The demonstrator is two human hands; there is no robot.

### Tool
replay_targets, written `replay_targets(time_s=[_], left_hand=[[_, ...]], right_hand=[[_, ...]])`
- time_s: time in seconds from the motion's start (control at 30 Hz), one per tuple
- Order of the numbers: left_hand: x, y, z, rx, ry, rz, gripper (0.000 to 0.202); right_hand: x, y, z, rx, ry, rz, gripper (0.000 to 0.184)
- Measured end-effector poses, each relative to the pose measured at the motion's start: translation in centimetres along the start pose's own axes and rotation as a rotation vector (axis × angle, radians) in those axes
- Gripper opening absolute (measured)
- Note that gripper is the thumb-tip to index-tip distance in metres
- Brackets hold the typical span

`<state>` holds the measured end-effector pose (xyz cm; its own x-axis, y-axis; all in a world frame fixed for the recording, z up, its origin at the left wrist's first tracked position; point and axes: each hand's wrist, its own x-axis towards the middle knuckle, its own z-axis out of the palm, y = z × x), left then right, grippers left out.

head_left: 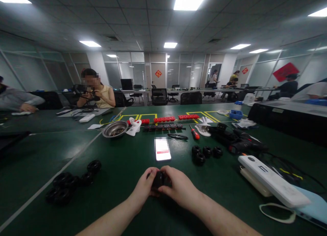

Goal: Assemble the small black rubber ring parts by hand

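Between my two hands, low over the green table (114, 181), is a round black wheel (158, 178). My left hand (146, 185) is closed around its left side, and my right hand (176, 182) grips it from the right, thumb in front. The fingers cover much of the wheel. Just beyond them lies a phone (163, 152) with a lit screen. A cluster of similar black wheels (62, 188) sits at the left. Several more black wheels (200, 157) stand to the right of the phone.
Behind the phone are folded glasses (178, 136), a red screwdriver (195, 133), a dark toothed strip (165, 127) and red parts (164, 119). A metal bowl (115, 129) stands back left. A white power bank (274, 179) and black cables lie right. A person (107, 96) sits across the table.
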<state>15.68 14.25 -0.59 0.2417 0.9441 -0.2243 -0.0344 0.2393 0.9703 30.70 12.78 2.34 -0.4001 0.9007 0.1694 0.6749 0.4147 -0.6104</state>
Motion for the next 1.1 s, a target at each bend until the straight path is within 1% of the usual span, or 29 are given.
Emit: replay_targets(time_s=[0.1,0.2,0.23,0.3,0.37,0.53,0.63,0.7,0.77,0.87,0.9,0.97,1.1], left_hand=[[-0.3,0.2,0.2,0.028,0.048,-0.004,0.037],[-0.7,0.2,0.4,0.032,0.099,0.056,0.035],[-0.7,0.1,0.4,0.028,0.104,0.08,0.035],[-0.7,0.0,0.4,0.014,0.104,0.129,0.037],[-0.6,-0.1,0.3,0.004,0.083,0.152,0.04],[-0.1,-0.3,0.1,0.057,0.028,0.089,0.052],[0.1,-0.4,0.0,0.1,0.031,0.088,0.051],[0.2,-0.4,0.0,0.119,0.045,0.092,0.047],[0.1,-0.4,0.1,0.118,0.06,0.092,0.041],[0.1,-0.3,0.2,0.091,0.086,0.089,0.036],[0.1,-0.3,0.3,0.086,0.092,0.085,0.035],[0.2,-0.5,0.2,0.098,0.108,0.096,0.034],[0.5,-1.3,-0.1,0.159,0.11,0.164,0.033]], right_hand=[[-0.1,-0.1,0.0,0.016,0.0,-0.007,0.039],[-0.1,0.0,-0.1,0.016,-0.01,0.035,0.046],[0.0,0.1,-0.1,0.013,-0.019,0.052,0.044],[0.1,0.2,-0.1,0.003,-0.048,0.066,0.034],[0.2,0.3,-0.1,-0.017,-0.073,0.059,0.029],[0.4,0.2,-0.2,-0.023,-0.062,0.044,0.024],[0.3,0.1,-0.3,0.02,-0.035,-0.009,0.036],[0.2,0.0,-0.3,0.034,-0.03,-0.023,0.038],[0.1,0.0,-0.4,0.042,-0.04,-0.017,0.041],[0.2,0.3,-0.4,0.05,-0.048,0.037,0.052],[0.3,0.5,-0.4,0.049,-0.051,0.066,0.051],[0.4,0.9,-0.3,0.038,-0.06,0.106,0.039],[0.8,1.5,0.0,0.023,-0.084,0.081,0.036]])
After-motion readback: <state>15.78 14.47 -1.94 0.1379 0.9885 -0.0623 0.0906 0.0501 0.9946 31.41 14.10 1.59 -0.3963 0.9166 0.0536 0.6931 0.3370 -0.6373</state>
